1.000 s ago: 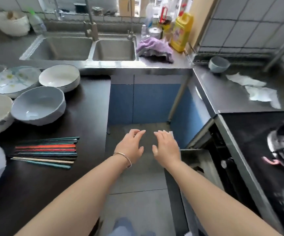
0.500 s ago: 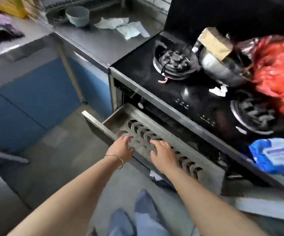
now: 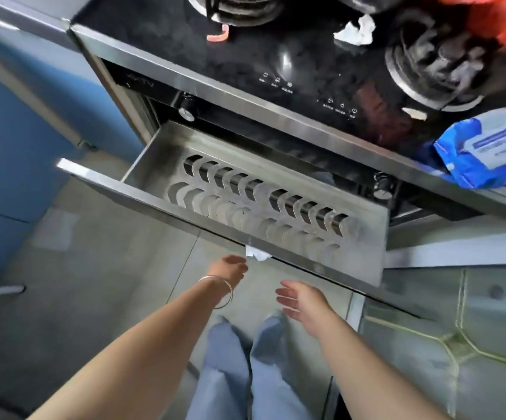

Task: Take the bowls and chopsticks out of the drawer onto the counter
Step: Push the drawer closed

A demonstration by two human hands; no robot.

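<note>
A steel drawer (image 3: 154, 153) stands pulled out under the black stove top. Its slotted dish rack (image 3: 254, 204) holds no bowls or chopsticks that I can see. My left hand (image 3: 229, 269), with a thin bangle on the wrist, hangs just below the drawer's front edge with loosely bent fingers and holds nothing. My right hand (image 3: 298, 300) is lower and to the right, palm up, fingers relaxed, also holding nothing. Neither hand touches the drawer. No bowls or chopsticks are in view.
Above the drawer is the black gas hob (image 3: 291, 50) with two burners, a crumpled tissue (image 3: 356, 30) and a red bag (image 3: 494, 16). A blue wipes pack (image 3: 488, 150) lies at the counter's right edge. A blue cabinet (image 3: 9, 140) is left. A white scrap (image 3: 254, 254) hangs under the drawer front.
The view swung from the counter with bowls and chopsticks to the stove drawer. Both hands rested on the rack half a second ago; now they are drawn back below the drawer front.
</note>
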